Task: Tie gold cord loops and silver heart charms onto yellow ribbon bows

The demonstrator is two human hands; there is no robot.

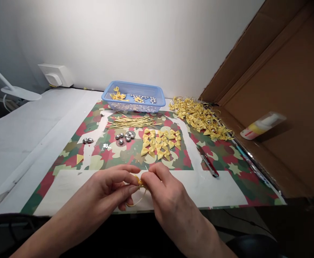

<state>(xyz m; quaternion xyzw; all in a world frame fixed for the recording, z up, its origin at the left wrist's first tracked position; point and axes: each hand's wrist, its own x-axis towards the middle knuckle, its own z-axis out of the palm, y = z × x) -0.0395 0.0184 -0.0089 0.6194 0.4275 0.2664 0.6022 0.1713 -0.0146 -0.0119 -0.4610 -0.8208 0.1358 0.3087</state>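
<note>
Both hands meet over the white strip at the table's front edge. My left hand [111, 188] pinches a small yellow ribbon bow [138, 181] between thumb and fingers. From the other side, my right hand [164, 190] is closed on the same bow, its fingertips touching it. A thin yellow cord [137, 203] loops down below the bow, and a short end pokes up between the hands. Much of the bow is hidden by my fingers. Just beyond lie rows of yellow bows [162, 145] and several silver bells [124, 137].
A bundle of yellow cords [134, 122] lies before a blue basket [133, 85] with bows and silver bells. Finished-looking bows form a pile [197, 116] at right. A knife [208, 161], a bottle [263, 125] and a cardboard wall [286, 71] stand rightward; a lamp [21, 93] is left.
</note>
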